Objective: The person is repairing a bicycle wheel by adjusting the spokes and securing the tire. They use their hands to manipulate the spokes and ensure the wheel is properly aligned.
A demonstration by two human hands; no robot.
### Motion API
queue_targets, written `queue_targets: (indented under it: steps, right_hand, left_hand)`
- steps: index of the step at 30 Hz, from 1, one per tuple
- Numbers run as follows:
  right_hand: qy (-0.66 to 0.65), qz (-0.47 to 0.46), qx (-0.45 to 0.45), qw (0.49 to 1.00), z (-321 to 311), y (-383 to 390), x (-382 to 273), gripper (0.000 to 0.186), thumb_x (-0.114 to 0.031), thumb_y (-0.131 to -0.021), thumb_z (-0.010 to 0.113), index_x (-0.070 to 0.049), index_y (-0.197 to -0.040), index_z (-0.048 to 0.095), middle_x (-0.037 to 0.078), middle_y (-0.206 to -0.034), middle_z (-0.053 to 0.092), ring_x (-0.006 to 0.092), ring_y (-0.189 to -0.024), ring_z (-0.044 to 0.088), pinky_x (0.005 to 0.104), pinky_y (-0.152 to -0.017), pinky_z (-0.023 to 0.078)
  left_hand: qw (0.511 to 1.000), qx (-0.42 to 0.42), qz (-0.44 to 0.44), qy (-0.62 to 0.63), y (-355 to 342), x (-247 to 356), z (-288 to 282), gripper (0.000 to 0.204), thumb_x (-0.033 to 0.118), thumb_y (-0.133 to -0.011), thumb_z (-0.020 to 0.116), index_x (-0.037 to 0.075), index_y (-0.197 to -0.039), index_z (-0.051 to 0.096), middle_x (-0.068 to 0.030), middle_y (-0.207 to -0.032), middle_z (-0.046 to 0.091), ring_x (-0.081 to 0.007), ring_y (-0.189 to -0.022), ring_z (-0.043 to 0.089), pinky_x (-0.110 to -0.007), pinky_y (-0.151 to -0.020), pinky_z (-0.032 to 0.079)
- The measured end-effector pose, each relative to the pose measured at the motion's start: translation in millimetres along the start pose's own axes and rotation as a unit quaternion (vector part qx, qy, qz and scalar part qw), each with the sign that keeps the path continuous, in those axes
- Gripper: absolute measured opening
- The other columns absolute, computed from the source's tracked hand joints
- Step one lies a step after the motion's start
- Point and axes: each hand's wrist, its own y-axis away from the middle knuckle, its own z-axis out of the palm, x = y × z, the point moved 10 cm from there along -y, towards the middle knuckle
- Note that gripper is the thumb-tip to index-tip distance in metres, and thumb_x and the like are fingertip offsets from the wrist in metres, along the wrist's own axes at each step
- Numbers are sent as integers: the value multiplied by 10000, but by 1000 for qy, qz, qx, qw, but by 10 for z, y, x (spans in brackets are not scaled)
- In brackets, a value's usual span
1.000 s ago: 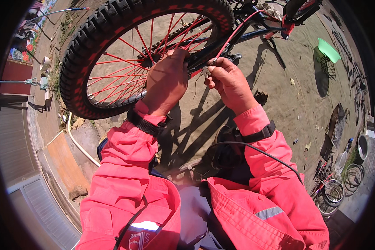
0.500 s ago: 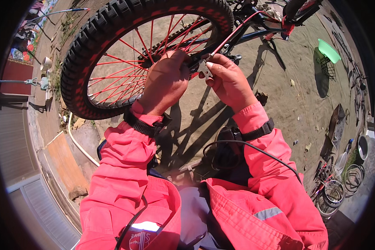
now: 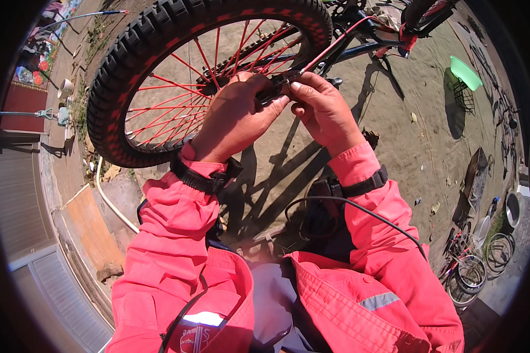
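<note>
Beside the hub of a black-tyred bicycle wheel point(image 3: 113, 88) with red spokes, my hands meet at a small dark and silver metal bicycle part point(image 3: 281, 81). My left hand point(image 3: 232, 115) is closed round its left side, thumb pointing toward my right hand. With thumb and fingers pinched, my right hand point(image 3: 328, 112) grips the part's right end. A thin red and silver line point(image 3: 330, 48) runs from there up along the dark bicycle frame point(image 3: 365, 47). My fingers cover much of the part, so its exact kind is hidden.
A green basin point(image 3: 466, 73) lies at the right beside a black wire basket point(image 3: 463, 97). Several bicycle wheels point(image 3: 471, 270) lie at the lower right. A pale hose point(image 3: 113, 206) and a wooden board point(image 3: 93, 226) are on the left. A black cable point(image 3: 383, 219) crosses my right sleeve.
My left thumb has come forward onto the metal part, close to my right fingertips. The silver plate with holes, plain before, has turned or is now covered. The wheel has shifted very slightly.
</note>
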Motion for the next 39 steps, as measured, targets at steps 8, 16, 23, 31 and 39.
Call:
queue_targets:
  steps: [8, 16, 23, 31, 39]
  right_hand:
    - [90, -29, 38, 995, 39, -9, -115, 174, -225, -953, 786, -106, -1067, 730, -33, -936, 733, 35, -759, 591, 210, -649, 401]
    - [148, -33, 40, 988, 160, -41, -210, 139, -212, -985, 752, -87, -984, 690, -59, -818, 616, 27, -665, 538, 189, -552, 384]
    - [77, -67, 49, 994, 234, -131, -307, 122, -181, -965, 764, -81, -953, 693, -64, -768, 600, 23, -611, 491, 195, -528, 351]
    - [49, -47, 108, 992, 160, -291, -202, 123, -156, -973, 744, -58, -987, 670, -22, -797, 583, 55, -615, 509, 206, -460, 334]
    - [25, 4, 133, 991, 75, -332, -140, 82, -154, -921, 765, -114, -930, 694, -68, -748, 574, 45, -578, 475, 202, -490, 328]
  left_hand:
    - [999, 24, 19, -9, 12, 4, -5, 242, 265, -933, 746, 28, -943, 698, -127, -845, 669, -323, -837, 643, -424, -744, 516]
    - [999, 26, 28, -17, 17, -21, 2, 250, 275, -932, 749, 36, -971, 691, -135, -861, 667, -331, -860, 645, -434, -753, 521]
    - [999, -4, -32, -4, 57, -123, 28, 343, 311, -913, 785, 20, -1059, 678, -135, -921, 707, -282, -816, 690, -392, -737, 545]
    - [999, -1, -40, -37, 74, -125, -27, 360, 178, -911, 787, 10, -1184, 625, -104, -954, 728, -199, -745, 723, -343, -689, 561]
    - [999, 19, -22, -13, 71, -181, -55, 478, 82, -900, 776, 17, -1282, 496, -126, -1068, 705, -208, -818, 720, -342, -682, 564]
